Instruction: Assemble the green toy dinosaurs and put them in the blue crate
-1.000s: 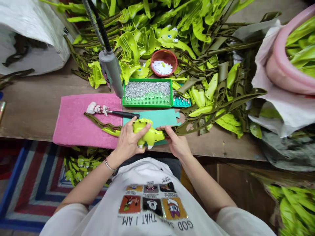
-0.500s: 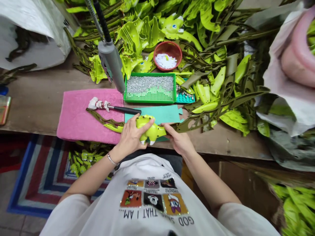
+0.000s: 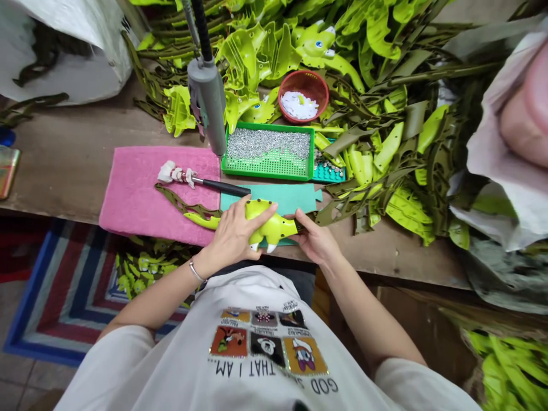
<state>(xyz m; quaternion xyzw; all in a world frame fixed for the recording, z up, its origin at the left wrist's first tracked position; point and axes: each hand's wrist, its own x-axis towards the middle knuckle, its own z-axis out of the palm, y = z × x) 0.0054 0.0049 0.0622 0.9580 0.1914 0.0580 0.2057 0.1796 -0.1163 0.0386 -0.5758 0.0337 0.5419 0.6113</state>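
A lime-green plastic toy dinosaur body (image 3: 280, 227) lies over the front of the teal mat (image 3: 274, 197). Its back part is wrapped by my left hand (image 3: 231, 231), with the thumb across the top. My right hand (image 3: 317, 240) pinches the neck end where a dark olive plastic piece (image 3: 336, 212) joins it and runs off to the right. Another olive strip (image 3: 182, 202) and the green tail (image 3: 199, 221) stick out to the left, over the pink towel (image 3: 132, 188). Just behind my left hand lies a black-handled tool (image 3: 222, 186), its head wrapped in white cloth.
An electric screwdriver (image 3: 208, 105) hangs above the green tray of screws (image 3: 268, 165). Behind it stands a red bowl (image 3: 303, 80) of white pieces. Green and olive plastic parts (image 3: 398, 142) pile up at the back and right. White sacks (image 3: 94, 63) flank the bench.
The view has shifted a little, so the bench things sit slightly farther right. Both hands keep their hold on the dinosaur body, which has hardly moved on the mat.
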